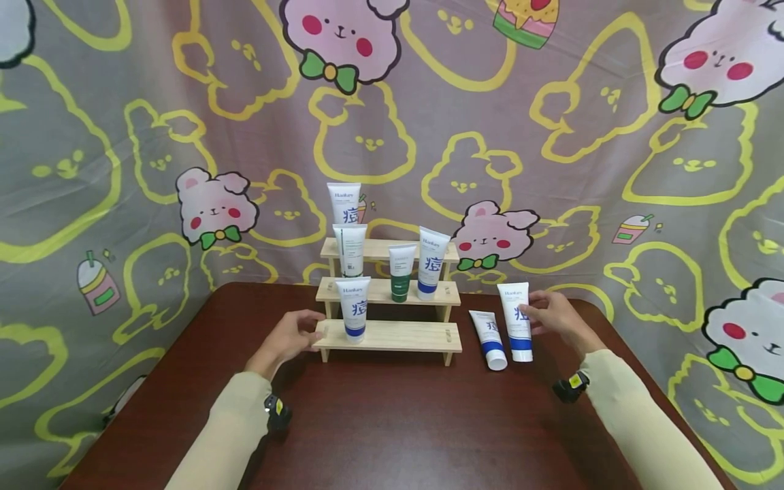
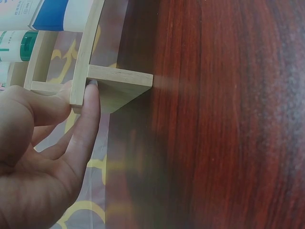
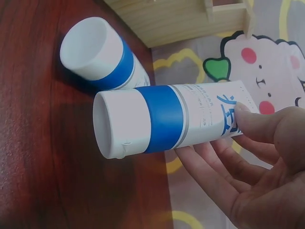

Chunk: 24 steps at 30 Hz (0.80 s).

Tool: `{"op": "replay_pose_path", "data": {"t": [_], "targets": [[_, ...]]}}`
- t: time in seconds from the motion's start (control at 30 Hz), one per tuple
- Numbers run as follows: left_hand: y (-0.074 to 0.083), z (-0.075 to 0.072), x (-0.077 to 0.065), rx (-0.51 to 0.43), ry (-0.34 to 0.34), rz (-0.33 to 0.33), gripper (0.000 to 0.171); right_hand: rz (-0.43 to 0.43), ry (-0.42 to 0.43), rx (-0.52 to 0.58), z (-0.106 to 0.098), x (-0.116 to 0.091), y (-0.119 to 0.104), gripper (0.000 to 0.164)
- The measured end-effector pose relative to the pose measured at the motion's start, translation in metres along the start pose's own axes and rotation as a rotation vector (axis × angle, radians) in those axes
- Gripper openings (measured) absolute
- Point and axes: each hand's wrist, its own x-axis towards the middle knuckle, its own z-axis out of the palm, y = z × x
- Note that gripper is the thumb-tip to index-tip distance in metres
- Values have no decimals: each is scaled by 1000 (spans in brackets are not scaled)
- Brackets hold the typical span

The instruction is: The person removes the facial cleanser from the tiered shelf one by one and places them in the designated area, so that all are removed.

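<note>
My right hand (image 1: 554, 314) grips a white tube with a blue band (image 1: 516, 320), thumb across its front and fingers behind, cap pointing down. In the right wrist view the same tube (image 3: 200, 112) passes in front of a second blue-banded tube (image 3: 102, 55). That second tube (image 1: 488, 339) lies on the table just left of the held one. My left hand (image 1: 292, 335) pinches the left end of the bottom step of a three-step wooden rack (image 1: 404, 335). Seen from the left wrist, the thumb is above the board (image 2: 86, 57) and a fingertip below it.
On the bottom step stands a blue-banded tube (image 1: 354, 309). The middle step bears a green-and-white tube (image 1: 401, 272), another blue-banded tube (image 1: 431, 264) and a white tube (image 1: 351, 250); one more tube (image 1: 345, 203) is at the top. A cartoon-print cloth (image 1: 367, 136) hangs behind the brown table (image 1: 392, 422).
</note>
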Motion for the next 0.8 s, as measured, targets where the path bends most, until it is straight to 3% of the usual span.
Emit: {"op": "replay_pose_path", "data": {"t": [0.43,0.8], "targets": [[1,0,-1,9,2,-12,37,56,-29,-29,-1,-2,23,58],[1,0,-1,12,1,-16,37,78,51,11,4,5,37,59]]}}
